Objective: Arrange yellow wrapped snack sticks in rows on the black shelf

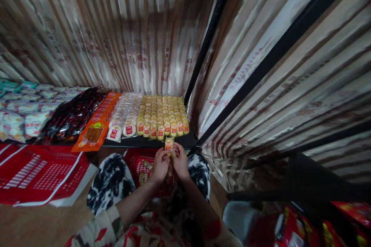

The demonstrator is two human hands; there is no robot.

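My left hand (160, 165) and my right hand (180, 162) are side by side, both pinched on a small yellow snack packet (169, 143) held upright just in front of the low black shelf (162, 142). On that shelf stand several rows of the same yellow packets (162, 115), with clear-wrapped white packets (124, 117) to their left. Below my hands, between my knees, sits a red plastic basket (142, 166) with a few packets in it.
Orange flat packs (97, 123), dark red-black packs (72, 115) and white-green bags (23, 112) fill the shelf leftwards. A red printed bag (37, 173) lies on the wooden floor at left. Striped covering hangs behind and right, with black frame bars (275, 54). Red packs (304, 227) lie bottom right.
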